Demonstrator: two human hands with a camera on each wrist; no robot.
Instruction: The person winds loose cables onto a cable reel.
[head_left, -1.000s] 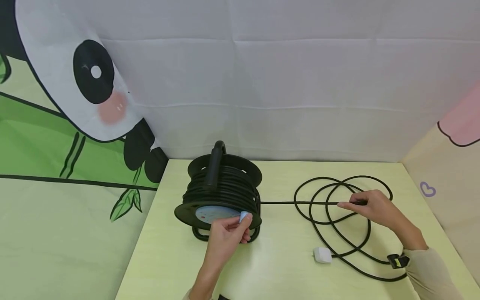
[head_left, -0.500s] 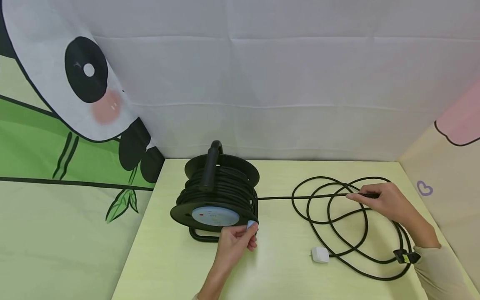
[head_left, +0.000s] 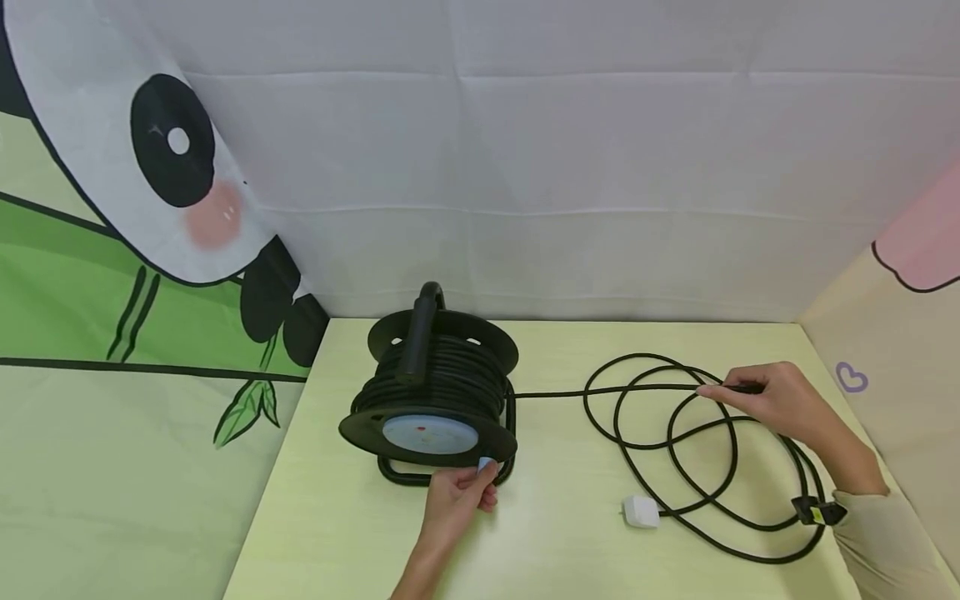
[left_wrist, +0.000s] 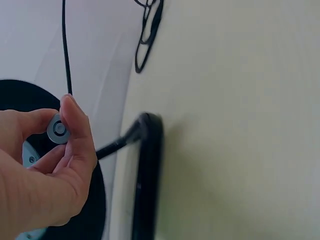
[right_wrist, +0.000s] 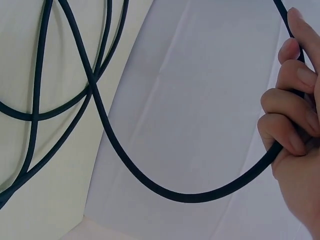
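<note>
A black cable reel (head_left: 435, 367) stands at the table's left, several turns of black cable wound between its two discs. My left hand (head_left: 453, 508) pinches a small light-blue crank knob (left_wrist: 58, 129) between thumb and fingertips at the front disc's lower right edge. From the reel's right side a taut length of cable (head_left: 562, 394) runs to my right hand (head_left: 780, 404), which grips it above the table. In the right wrist view the fingers (right_wrist: 287, 107) curl round the cable, and a slack bend (right_wrist: 190, 198) hangs below them.
Loose cable loops (head_left: 667, 446) lie on the pale table (head_left: 570, 533) under and left of my right hand. A white plug (head_left: 641, 511) sits at the cable's end. A black strap (head_left: 817, 510) bundles some strands by the right sleeve. A white cloth wall (head_left: 600, 167) rises behind.
The knob and my left hand have circled, right and down, then back left along the disc's lower edge. My right hand has moved right and slightly up, still gripping the cable.
</note>
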